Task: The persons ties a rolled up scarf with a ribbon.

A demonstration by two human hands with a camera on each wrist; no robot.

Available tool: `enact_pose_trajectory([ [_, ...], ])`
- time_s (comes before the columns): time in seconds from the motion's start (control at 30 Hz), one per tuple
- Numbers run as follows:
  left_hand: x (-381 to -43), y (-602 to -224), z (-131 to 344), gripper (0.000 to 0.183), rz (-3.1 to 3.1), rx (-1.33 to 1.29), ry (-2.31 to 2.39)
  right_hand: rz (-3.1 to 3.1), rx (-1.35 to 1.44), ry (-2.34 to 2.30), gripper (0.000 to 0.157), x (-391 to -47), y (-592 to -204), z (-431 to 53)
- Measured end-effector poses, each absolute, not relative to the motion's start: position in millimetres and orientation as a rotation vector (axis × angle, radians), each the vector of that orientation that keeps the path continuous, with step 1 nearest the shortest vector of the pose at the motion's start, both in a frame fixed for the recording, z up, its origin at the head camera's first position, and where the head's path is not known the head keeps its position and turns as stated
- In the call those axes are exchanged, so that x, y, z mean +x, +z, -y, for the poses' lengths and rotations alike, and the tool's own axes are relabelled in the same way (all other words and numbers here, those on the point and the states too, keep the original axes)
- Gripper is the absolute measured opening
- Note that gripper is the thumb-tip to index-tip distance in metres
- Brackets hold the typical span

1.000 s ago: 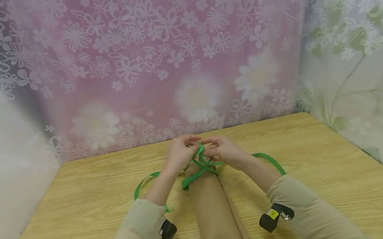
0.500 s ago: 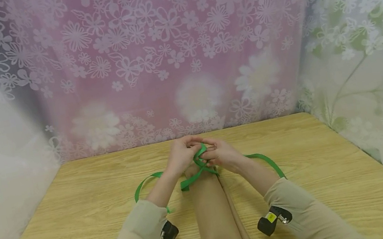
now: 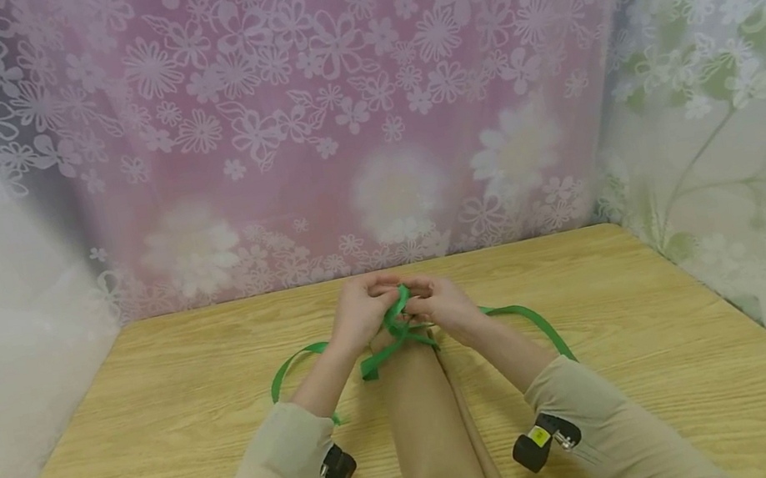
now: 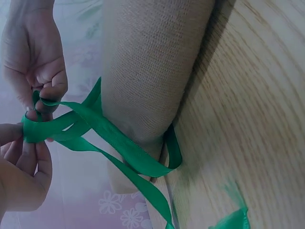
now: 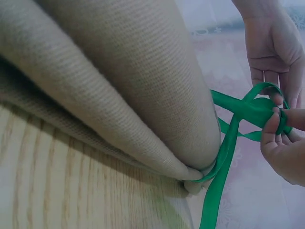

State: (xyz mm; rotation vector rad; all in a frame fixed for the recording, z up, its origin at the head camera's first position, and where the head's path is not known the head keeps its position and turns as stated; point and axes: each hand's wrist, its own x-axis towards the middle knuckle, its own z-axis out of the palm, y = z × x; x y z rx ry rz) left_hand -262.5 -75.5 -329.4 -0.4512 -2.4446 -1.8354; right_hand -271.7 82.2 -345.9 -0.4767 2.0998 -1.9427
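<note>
A roll of tan woven fabric [image 3: 429,426] lies lengthwise on the table, and a green ribbon [image 3: 382,357] passes round its far end. Above that end, my left hand [image 3: 359,312] pinches a loop of the ribbon between thumb and fingers. My right hand [image 3: 446,304], close against the left, also pinches ribbon with curled fingers. In the left wrist view the ribbon [image 4: 107,129] crosses over itself between the hands and the roll. The right wrist view shows a ribbon loop [image 5: 261,110] round the fingertips. Which strand each finger holds is partly hidden.
The wooden table [image 3: 181,442] runs back to a pink floral curtain [image 3: 346,110]. Ribbon tails curve out past both forearms, and a frayed ribbon end [image 4: 233,220] rests on the table. Each wrist carries a small black camera.
My right hand has drawn slightly left and its fingers have shifted at the ribbon. The loop between the hands has changed shape. My left hand and the fabric roll have hardly moved.
</note>
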Motion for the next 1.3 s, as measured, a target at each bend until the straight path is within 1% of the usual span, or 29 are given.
enact_pose_trajectory([
  [0.13, -262, -332, 75, 0.031, 2.469, -0.39, -1.766, -2.159, -0.49, -1.942, 0.049, -271, -346, -81],
  [0.23, -260, -333, 74, 0.032, 2.503, -0.33, -1.662, -2.193, -0.505, -1.947, 0.048, -271, -346, -80],
  [0.37, -259, -336, 72, 0.03, 2.501, -0.305, -1.588, -2.195, -0.478, -1.978, 0.044, -272, -347, -80],
  [0.6, -258, -340, 66, 0.024, 2.458, -0.24, -1.655, -2.19, -0.419, -1.992, 0.042, -272, -347, -79],
  [0.8, -260, -343, 67, 0.021, 2.449, -0.279, -1.508, -2.225, -0.431, -1.939, 0.045, -273, -347, -82],
  [1.03, -259, -344, 68, 0.019, 2.443, -0.379, -1.359, -2.421, -0.539, -1.708, 0.049, -274, -345, -84],
  [1.3, -259, -343, 68, 0.017, 2.459, -0.433, -1.25, -2.61, -0.578, -1.47, 0.042, -275, -346, -88],
])
